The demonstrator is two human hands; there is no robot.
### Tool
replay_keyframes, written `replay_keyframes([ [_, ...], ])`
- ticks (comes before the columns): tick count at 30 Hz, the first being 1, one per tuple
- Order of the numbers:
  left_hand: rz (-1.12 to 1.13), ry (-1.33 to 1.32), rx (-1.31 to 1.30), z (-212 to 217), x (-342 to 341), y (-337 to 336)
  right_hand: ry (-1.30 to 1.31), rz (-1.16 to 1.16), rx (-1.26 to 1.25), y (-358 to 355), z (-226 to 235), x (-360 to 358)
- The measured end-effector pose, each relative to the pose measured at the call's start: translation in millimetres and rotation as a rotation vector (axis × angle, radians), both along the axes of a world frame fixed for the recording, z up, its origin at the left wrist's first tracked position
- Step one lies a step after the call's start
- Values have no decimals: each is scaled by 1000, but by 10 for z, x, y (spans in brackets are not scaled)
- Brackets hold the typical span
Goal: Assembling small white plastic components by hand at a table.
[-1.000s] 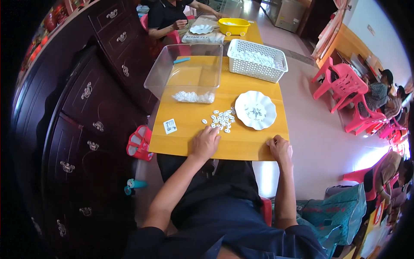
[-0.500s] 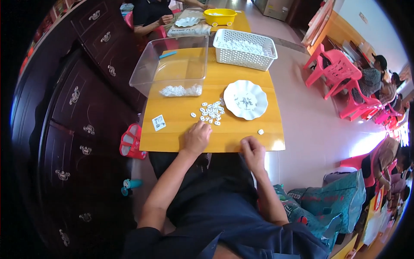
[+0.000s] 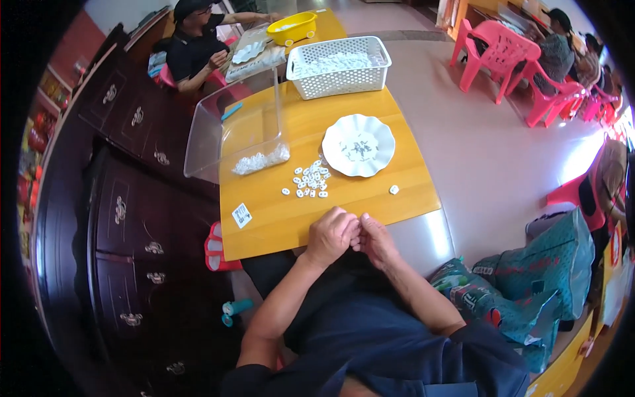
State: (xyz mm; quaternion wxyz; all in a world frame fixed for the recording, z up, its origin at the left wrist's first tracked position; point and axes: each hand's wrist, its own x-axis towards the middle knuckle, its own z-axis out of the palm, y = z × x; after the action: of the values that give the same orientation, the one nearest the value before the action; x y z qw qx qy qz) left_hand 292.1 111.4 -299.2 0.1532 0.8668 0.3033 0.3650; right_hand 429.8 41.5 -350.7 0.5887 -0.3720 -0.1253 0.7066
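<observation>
My left hand [image 3: 332,236] and my right hand [image 3: 375,240] meet at the table's near edge, fingertips together and closed. Whatever is between them is hidden or too small to name. Beyond my left hand lies a loose cluster of small white oval pieces [image 3: 311,178] with dark dots, seemingly holes. One similar white piece [image 3: 394,189] sits apart, beyond my right hand. Farther off, a white scalloped plate [image 3: 381,135] holds several small grey bits [image 3: 362,149] in its middle.
A clear plastic bin [image 3: 204,135] with white pieces [image 3: 261,159] and a blue strip [image 3: 232,110] stands at far left. Behind the plate is a white perforated basket [image 3: 338,85]. A printed label [image 3: 242,215] lies at left. Dark drawers [image 3: 142,218] flank the table; teal bags [image 3: 542,271] stand right. A co-worker [image 3: 198,49] sits beyond.
My hands were apart at the table edge and have come together, the left moving right. The view has turned, so the table appears tilted and the co-worker shows more fully.
</observation>
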Motion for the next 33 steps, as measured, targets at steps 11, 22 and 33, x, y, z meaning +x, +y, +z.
replay_keyframes([
  [11, -97, -10, -37, 56, 290, 97, 96, -161, 25, 55, -33, 10],
  [22, 29, 575, 78, 136, 581, 967, 76, -13, -18, 5, 131, 20],
  [33, 27, 687, 118, 69, 617, 1073, 59, -87, 124, 57, 67, -42],
])
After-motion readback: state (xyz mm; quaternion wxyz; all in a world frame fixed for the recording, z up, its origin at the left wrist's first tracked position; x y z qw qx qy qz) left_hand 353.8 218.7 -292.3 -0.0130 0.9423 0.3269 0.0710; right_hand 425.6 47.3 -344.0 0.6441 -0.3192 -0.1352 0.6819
